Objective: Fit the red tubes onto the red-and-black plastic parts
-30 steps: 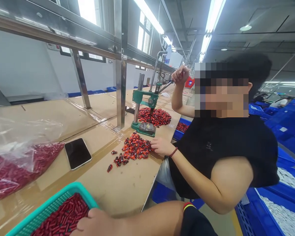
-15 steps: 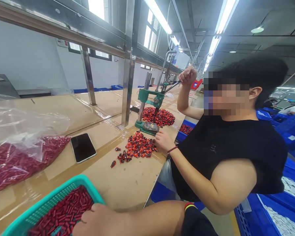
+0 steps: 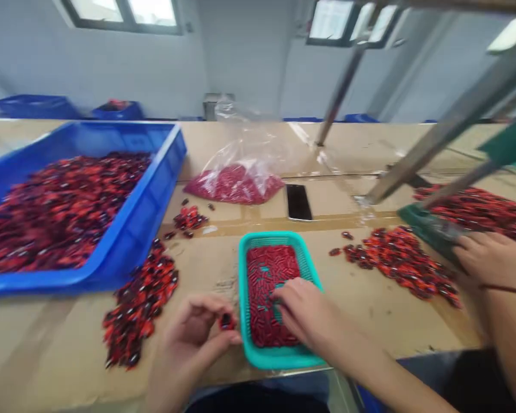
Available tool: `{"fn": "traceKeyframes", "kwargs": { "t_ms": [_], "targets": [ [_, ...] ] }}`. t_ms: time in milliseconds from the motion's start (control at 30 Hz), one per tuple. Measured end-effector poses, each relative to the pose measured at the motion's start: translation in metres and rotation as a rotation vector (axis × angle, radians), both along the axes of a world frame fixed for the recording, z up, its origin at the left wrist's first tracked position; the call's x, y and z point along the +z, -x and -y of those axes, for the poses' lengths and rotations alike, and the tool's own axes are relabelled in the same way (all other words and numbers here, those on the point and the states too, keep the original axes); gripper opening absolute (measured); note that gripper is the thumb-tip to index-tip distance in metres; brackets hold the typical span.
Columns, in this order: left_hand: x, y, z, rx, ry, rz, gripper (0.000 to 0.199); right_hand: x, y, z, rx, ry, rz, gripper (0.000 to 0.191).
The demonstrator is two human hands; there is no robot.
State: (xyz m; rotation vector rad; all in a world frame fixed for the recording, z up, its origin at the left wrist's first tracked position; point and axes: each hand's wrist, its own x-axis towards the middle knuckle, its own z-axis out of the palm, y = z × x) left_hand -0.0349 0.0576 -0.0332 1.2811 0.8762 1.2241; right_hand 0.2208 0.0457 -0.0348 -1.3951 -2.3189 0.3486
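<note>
The left hand (image 3: 193,338) clamps 1 red-and-black part (image 3: 226,322) between thumb and fingers, presumably to steady it. The right hand (image 3: 305,312) reaches among red pieces (image 3: 266,332); finger closure cannot be told. The green basket (image 3: 279,361) stands just beside the part, likely for short reach.

From the green basket (image 3: 275,358) as clock centre, the left hand (image 3: 189,341), between eight and nine, pinches a red-and-black piece (image 3: 226,322). The right hand (image 3: 305,312) reaches over the basket's dark-red pieces (image 3: 262,330). On the desk (image 3: 370,327): a blue crate (image 3: 159,212) at ten, clear bag (image 3: 236,180) at eleven, phone (image 3: 298,202) just past twelve, co-worker's hand (image 3: 494,258) near three.
</note>
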Motion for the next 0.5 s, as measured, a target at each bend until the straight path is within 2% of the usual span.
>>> {"fn": "traceKeyframes", "kwargs": {
  "t_ms": [100,167,267,400,500],
  "targets": [
    [0.003,-0.018,0.007,0.044,0.003,0.056,0.032,0.011,-0.001,0.007,0.038,0.055,-0.236,0.009],
    [0.005,-0.027,0.013,0.102,-0.024,0.035,0.035,0.020,0.006,0.014,0.013,0.113,-0.478,0.010],
    [0.008,-0.030,0.022,0.129,-0.158,-0.075,0.037,0.029,0.021,0.022,0.004,0.112,-0.759,0.007],
    [0.014,-0.029,0.023,0.116,-0.461,-0.245,0.034,0.036,0.035,0.022,0.041,-0.064,-0.702,0.010],
    [0.020,-0.030,0.022,0.124,-0.647,-0.371,0.031,0.038,0.039,0.021,0.058,-0.121,-0.630,0.007]
  ]
}}
